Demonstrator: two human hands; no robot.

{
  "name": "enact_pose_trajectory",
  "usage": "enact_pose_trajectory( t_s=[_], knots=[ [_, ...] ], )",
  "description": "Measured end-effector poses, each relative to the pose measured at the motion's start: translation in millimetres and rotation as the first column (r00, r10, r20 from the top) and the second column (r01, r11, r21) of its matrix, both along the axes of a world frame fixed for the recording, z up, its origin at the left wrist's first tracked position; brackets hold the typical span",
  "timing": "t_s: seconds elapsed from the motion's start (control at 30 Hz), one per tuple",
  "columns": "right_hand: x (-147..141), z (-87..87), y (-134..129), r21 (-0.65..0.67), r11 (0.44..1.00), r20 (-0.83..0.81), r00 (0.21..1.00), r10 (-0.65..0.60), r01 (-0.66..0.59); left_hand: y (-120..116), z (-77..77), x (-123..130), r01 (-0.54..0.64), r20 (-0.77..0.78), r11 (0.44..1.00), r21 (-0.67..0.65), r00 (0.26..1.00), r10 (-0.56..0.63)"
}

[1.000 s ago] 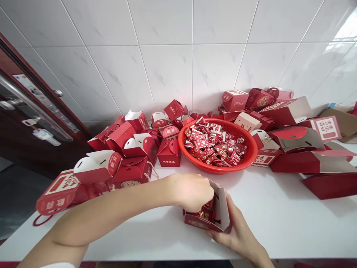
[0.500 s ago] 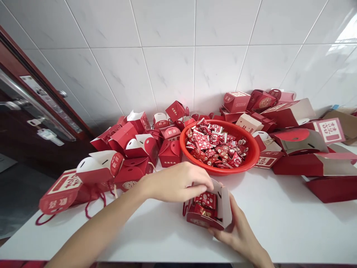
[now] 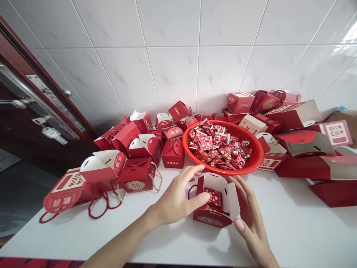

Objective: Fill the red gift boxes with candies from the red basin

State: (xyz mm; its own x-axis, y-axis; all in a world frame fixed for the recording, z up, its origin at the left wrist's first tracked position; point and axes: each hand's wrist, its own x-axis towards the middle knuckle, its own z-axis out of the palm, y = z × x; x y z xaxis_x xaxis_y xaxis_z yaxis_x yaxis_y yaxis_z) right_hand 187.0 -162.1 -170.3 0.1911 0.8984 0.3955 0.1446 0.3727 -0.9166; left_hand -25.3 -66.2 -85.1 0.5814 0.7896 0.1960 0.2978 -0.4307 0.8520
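Note:
A small red gift box [image 3: 206,219] with a white inside stands on the white table [image 3: 292,230], its top flaps up. Inside lie red wrapped candies [image 3: 213,197], and a dark red cord loops out at its left. My left hand [image 3: 180,197] is at the box's left side, fingers apart and thumb reaching over the opening; whether it touches is unclear. On the other side my right hand [image 3: 251,216] is spread close along the right wall, thumb near the front corner. Just behind the box sits a red plastic basket [image 3: 259,158] heaped with wrapped candies [image 3: 220,145].
Several red gift boxes, some with open flaps, crowd the left, such as a box with a twisted cord handle [image 3: 135,175]. More open boxes [image 3: 304,167] lie at the right. A tiled wall [image 3: 173,74] rises behind; a dark door with keys [image 3: 54,134] is at far left.
My left hand has drawn back from over the box to its left side and spread out. The right hand has loosened from the box, which now rests more level on the table.

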Motion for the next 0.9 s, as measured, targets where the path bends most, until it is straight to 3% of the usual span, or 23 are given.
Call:
enact_pose_trajectory(
  t_s=[0.17, 0.43, 0.63, 0.73, 0.9],
  knots=[
    [-11.7, -10.3, -1.8, 0.087, 0.979, 0.016, 0.982, -0.187, 0.185, 0.1, 1.2, 0.1, -0.025, -0.001, 1.0, 0.006, 1.0, 0.025],
    [-11.0, -9.4, -2.9, 0.127, 0.985, 0.247, 0.958, -0.149, 0.12, -5.7, -1.0, 3.5, 0.132, -0.192, 0.99, -0.038, 0.972, -0.137],
    [-10.6, -10.3, -3.7, 0.109, 0.991, 0.367, 0.923, -0.116, 0.081, -4.3, -6.2, -10.4, 0.231, -0.188, 0.968, -0.096, 0.951, -0.246],
    [-11.0, -13.2, -2.8, 0.1, 0.992, 0.378, 0.92, -0.108, 0.075, -6.9, -18.0, -11.7, 0.156, -0.17, 0.987, -0.044, 0.972, -0.161],
    [-17.2, -15.8, 0.4, 0.048, 0.989, 0.292, 0.945, -0.146, 0.138, -14.7, -39.6, -3.1, -0.136, 0.054, 0.99, -0.036, 0.989, 0.137]
  ],
)
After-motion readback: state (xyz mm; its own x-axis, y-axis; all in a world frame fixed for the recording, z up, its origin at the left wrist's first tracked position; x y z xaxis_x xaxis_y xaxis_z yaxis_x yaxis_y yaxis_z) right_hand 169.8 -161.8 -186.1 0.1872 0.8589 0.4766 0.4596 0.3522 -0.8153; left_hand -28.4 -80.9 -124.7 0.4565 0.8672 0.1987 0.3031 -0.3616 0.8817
